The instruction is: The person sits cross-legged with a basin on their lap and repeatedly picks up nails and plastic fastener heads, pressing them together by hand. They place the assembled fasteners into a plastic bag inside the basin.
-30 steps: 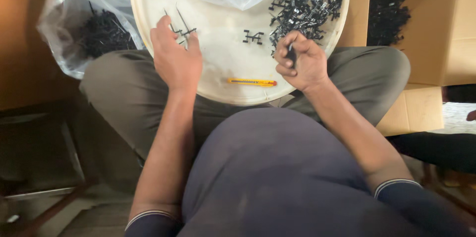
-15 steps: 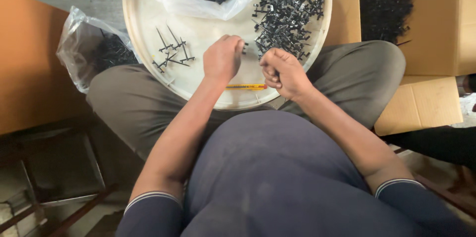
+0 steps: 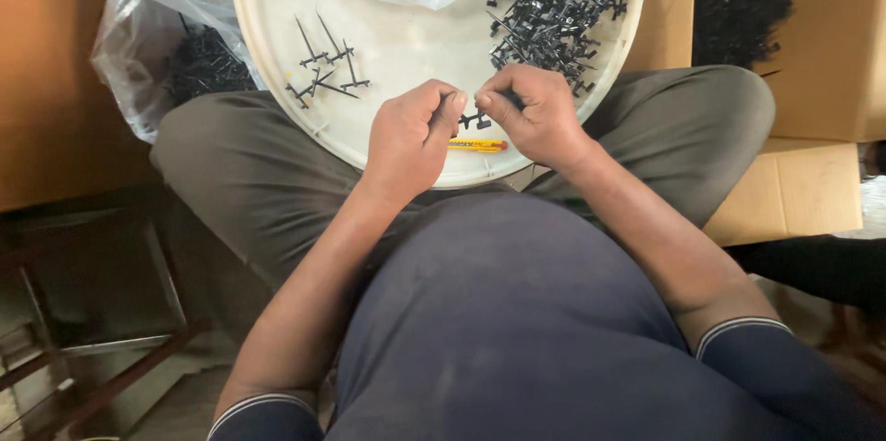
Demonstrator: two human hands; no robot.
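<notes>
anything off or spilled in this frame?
Nothing spilled. Both hands, left hand and right hand, pinch a small black part over the round tray. Only oddity: a yellow pen-like tool lies loose under them.

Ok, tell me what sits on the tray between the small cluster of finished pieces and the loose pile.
Head view: only bare white tray between the finished pieces and the loose pile.

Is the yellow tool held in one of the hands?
No, the yellow tool lies on the round tray, below the left hand and right hand.

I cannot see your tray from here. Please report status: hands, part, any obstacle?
Left hand and right hand together, pinching one small black part. Over white tray. Yellow pen underneath, not blocking.
</notes>
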